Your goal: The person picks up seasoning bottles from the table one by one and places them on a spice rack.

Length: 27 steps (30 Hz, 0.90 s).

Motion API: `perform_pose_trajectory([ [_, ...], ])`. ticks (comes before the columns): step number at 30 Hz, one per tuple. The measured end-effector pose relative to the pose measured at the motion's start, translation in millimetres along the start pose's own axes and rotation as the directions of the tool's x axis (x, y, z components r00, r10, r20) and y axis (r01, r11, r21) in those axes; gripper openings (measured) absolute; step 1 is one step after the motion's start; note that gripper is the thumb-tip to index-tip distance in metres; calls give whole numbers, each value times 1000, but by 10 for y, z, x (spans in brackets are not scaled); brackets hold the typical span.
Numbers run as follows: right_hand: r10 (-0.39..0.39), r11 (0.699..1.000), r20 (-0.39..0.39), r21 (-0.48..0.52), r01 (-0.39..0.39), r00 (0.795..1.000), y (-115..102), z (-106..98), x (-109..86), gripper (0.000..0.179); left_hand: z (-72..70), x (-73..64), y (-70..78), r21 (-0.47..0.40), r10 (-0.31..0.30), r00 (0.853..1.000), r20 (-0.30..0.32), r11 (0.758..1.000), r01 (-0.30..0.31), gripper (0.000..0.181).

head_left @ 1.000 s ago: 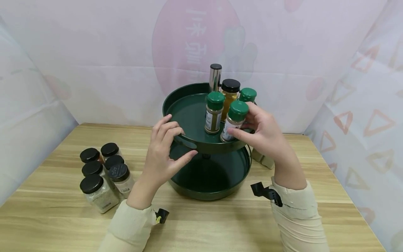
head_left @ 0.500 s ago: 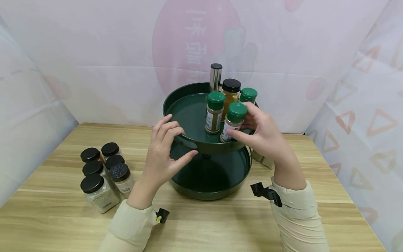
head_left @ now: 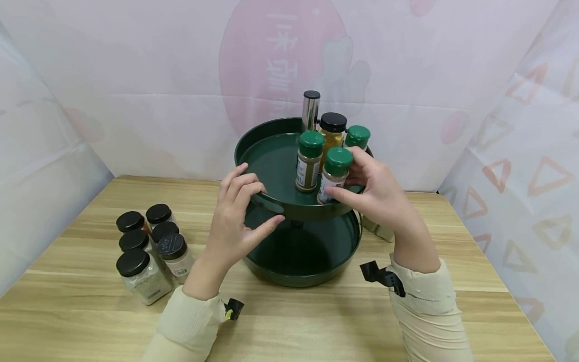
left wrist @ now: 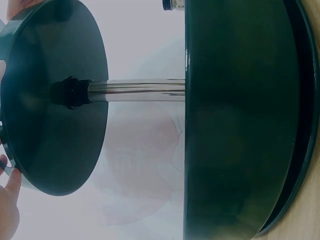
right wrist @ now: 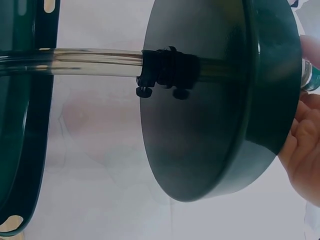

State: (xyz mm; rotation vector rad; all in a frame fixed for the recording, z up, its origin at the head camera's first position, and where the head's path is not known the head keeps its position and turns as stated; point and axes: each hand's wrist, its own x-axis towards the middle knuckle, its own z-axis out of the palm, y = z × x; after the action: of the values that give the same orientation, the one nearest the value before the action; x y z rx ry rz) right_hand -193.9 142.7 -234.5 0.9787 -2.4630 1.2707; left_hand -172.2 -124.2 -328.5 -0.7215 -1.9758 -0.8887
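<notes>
A two-tier dark green round rack stands mid-table. My left hand (head_left: 232, 216) holds the rim of its upper tray (head_left: 271, 156) at the front left, fingers over the edge and thumb low against it. In the left wrist view the thumb (left wrist: 10, 205) meets the tray's lower edge. With thumb and fingers, my right hand (head_left: 380, 188) grips a green-capped spice jar (head_left: 327, 188) low in the tray's front right; the jar leans slightly right. Just left of it stands another green-capped jar (head_left: 307, 171). Behind are a black-capped amber jar (head_left: 332, 138) and a third green cap (head_left: 358, 136).
A metal post (head_left: 310, 110) rises through the upper tray. The lower tray (head_left: 294, 279) sits beneath. Several black-capped jars (head_left: 149, 284) are grouped on the wooden table (head_left: 307, 327) at left. Small beige items (head_left: 377, 229) lie behind the rack's right side.
The jar in my right hand has tipped back from its rightward lean to a more upright stance, its cap shifting left. My left hand has kept its place on the rim.
</notes>
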Motion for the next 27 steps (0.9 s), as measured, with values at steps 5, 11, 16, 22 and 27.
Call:
perform_pose_trajectory([
  [5, -1, 1000, 6, 7, 1, 1000, -6, -10, 5, 59, -2, 7, 6, 6, -7, 1000, 3, 1000, 7, 61],
  [11, 10, 999, -14, 38, -10, 1000, -29, -36, -18, 60, 5, 12, 6, 6, 6, 1000, -1, 1000, -6, 60],
  [16, 3, 997, -89, 80, 4, 996, 3, -87, -82, 58, 8, 13, 5, 6, 4, 1000, -5, 1000, -4, 60],
  [22, -40, 976, -229, 200, 87, 973, 80, -172, -190, 50, -1, 12, -7, 6, 2, 1000, -4, 1000, -2, 57],
  [27, -81, 942, -334, 282, 182, 939, 188, -242, -295, 44, -5, 19, -6, 6, 2, 1000, -2, 1000, -2, 50],
])
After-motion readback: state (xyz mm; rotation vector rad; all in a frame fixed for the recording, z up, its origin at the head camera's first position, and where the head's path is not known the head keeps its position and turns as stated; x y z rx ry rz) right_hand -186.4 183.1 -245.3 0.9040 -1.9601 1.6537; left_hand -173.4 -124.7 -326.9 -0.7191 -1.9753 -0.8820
